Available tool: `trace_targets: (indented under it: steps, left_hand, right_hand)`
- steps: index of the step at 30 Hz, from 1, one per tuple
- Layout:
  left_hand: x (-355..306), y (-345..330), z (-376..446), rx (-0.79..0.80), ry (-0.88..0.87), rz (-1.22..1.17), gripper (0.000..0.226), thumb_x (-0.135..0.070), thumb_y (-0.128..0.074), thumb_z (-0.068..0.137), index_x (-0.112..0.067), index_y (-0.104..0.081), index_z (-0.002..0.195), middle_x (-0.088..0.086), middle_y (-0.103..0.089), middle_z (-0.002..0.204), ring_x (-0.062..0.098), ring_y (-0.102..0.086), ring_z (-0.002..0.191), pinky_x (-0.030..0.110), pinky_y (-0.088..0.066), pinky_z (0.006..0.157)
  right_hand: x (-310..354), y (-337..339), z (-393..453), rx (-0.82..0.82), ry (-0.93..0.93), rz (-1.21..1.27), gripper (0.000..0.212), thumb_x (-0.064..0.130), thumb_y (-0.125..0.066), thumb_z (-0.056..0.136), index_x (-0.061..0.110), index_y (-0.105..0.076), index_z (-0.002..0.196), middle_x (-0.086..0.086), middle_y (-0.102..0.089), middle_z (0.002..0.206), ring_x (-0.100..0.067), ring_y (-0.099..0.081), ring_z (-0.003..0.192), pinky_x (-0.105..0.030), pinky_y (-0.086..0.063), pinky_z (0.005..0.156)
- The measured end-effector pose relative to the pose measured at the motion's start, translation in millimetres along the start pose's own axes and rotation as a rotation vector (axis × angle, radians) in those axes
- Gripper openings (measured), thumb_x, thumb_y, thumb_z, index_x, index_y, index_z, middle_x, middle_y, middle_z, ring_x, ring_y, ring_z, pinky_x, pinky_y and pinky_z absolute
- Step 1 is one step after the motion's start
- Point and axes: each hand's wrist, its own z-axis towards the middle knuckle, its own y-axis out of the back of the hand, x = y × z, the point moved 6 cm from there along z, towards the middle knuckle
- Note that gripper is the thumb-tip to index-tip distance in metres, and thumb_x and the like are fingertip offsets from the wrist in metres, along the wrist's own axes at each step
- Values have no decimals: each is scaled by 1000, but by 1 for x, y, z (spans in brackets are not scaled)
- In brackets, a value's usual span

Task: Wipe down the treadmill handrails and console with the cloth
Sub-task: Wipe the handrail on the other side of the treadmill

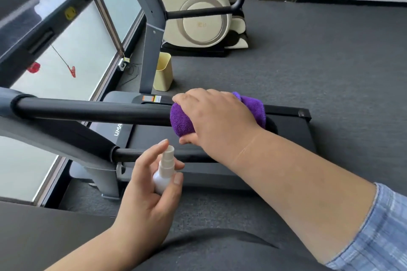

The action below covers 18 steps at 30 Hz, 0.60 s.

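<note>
Grey carpet fills the room, with frosted window panels along the left and a cream machine standing at the back beside a small yellow bin.

Across the foreground runs the treadmill: its deck lies low on the carpet, the console is blurred at upper left, and two black handrails reach toward the viewer. The far rail carries the work; the near rail sits lower, just above the left hand.

On the far rail's free end the right hand grips the purple cloth, fingers curled over it and thumb tucked beneath, so the cloth wraps the tube. The left hand holds a small white spray bottle upright, fingers closed round it, one fingertip beside the nozzle.

Judging from this, the wipe of the far rail is under way, with the near rail and console probably yet to do. Risks from here:
- The cloth is bunched at the rail's end; a stroke toward the viewer could pull it off the tube.
- The nozzle's direction is unclear, so a press may send mist onto the forearm or deck.
- Spray reaching the console could wet its controls.
- A loose hold on the bottle while the other arm pushes could drop it.
</note>
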Motion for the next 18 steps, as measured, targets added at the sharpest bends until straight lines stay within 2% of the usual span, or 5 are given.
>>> trace_targets:
  steps: [3,7,11,14,18]
  left_hand:
    - [-8,-22,-5,-25,31,10,53,-32,-57,85,-51,-41,132,-4,-64,100,15,-61,81,20,-50,73]
    - [-18,-47,-13,-42,77,9,52,-33,-58,85,-53,-42,130,-4,-64,100,19,-59,71,24,-51,65]
    - [-30,-64,-22,-83,93,28,53,-32,-58,85,-55,-41,130,-6,-62,103,19,-58,70,25,-50,65]
    - [-36,-69,-31,-131,96,74,53,-31,-58,87,-53,-41,132,-7,-62,102,14,-60,80,22,-50,73]
    - [-48,-70,-46,-206,124,94,52,-31,-58,86,-55,-42,129,-6,-62,102,18,-58,70,22,-51,66]
  right_hand:
    - [-27,4,-19,24,-18,27,79,61,-71,79,29,-38,143,4,-52,135,-21,-52,121,-41,-42,100]
    - [-63,6,-42,34,-53,73,82,64,-72,76,33,-38,144,8,-51,138,-19,-49,125,-40,-41,102]
    - [-87,4,-58,10,-98,209,83,63,-77,72,36,-42,142,10,-53,137,-17,-50,123,-37,-41,101]
    - [-84,2,-59,-17,-52,229,83,62,-75,74,33,-42,145,9,-49,144,-18,-47,130,-37,-38,105]
    - [-72,5,-51,-16,51,140,82,65,-67,80,30,-38,148,7,-46,148,-22,-49,128,-41,-42,102]
